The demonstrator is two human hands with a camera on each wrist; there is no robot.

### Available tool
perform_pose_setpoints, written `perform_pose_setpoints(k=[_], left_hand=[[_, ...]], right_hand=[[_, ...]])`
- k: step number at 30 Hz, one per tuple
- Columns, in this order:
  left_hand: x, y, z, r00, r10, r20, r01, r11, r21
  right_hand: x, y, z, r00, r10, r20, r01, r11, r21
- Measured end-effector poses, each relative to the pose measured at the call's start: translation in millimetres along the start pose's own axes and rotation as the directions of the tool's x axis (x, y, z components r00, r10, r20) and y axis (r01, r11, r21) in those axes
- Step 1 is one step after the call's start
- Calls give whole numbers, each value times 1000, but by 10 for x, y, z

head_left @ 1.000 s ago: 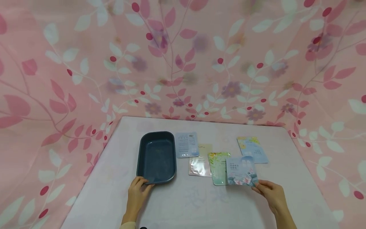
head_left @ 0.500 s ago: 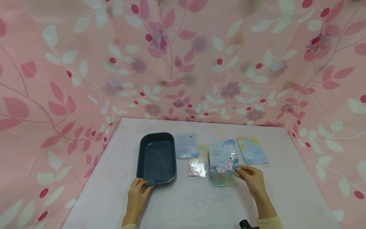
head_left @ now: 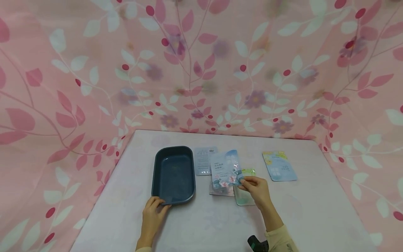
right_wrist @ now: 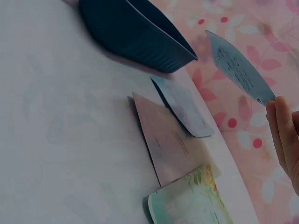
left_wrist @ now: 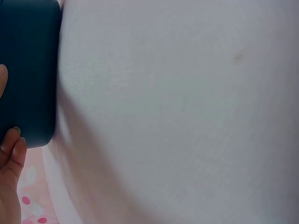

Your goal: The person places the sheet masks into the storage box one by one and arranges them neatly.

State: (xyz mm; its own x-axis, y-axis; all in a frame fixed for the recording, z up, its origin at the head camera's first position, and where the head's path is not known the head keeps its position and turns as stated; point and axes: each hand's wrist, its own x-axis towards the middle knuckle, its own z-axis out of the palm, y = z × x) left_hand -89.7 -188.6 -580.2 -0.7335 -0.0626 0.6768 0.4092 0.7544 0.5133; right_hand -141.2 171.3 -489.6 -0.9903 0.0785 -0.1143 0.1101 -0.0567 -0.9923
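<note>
My right hand [head_left: 256,190] pinches a light-blue face mask packet [head_left: 226,169] with pink flowers by its lower right corner. In the right wrist view, that packet [right_wrist: 240,70] is raised above the table, its printed back showing. In the head view it overlaps a silvery-pink packet [head_left: 221,191] and part of a green one [head_left: 245,198]. At the left stands a dark blue rectangular tray [head_left: 173,200] with nothing in it. My left hand [head_left: 151,215] grips the tray's near left corner, thumb and fingers at the rim.
A pale blue packet [head_left: 203,161] lies face down right beside the tray. Farther right lies a blue-and-yellow packet [head_left: 280,167]. Pink floral cloth [head_left: 201,87] walls in the white-covered table [head_left: 195,231] behind and at the sides.
My right hand has carried the light-blue packet leftward, from over the green packet to over the silvery-pink one, toward the tray. The left hand and tray have stayed put.
</note>
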Motion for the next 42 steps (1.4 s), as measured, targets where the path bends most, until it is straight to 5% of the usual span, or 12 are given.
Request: perform_pose_setpoints(k=[4, 23, 42], left_hand=[[-6, 1, -6, 1000, 8, -3, -8, 1000, -3], [-25, 8, -4, 1000, 21, -16, -21, 1000, 0], [-6, -22, 13, 1000, 21, -18, -22, 999, -25]], right_hand=[[16, -15, 133, 999, 46, -5, -46, 999, -22], [89, -20, 777, 989, -18, 144, 27, 998, -61], [129, 297, 1286, 985, -62, 160, 96, 972, -212]])
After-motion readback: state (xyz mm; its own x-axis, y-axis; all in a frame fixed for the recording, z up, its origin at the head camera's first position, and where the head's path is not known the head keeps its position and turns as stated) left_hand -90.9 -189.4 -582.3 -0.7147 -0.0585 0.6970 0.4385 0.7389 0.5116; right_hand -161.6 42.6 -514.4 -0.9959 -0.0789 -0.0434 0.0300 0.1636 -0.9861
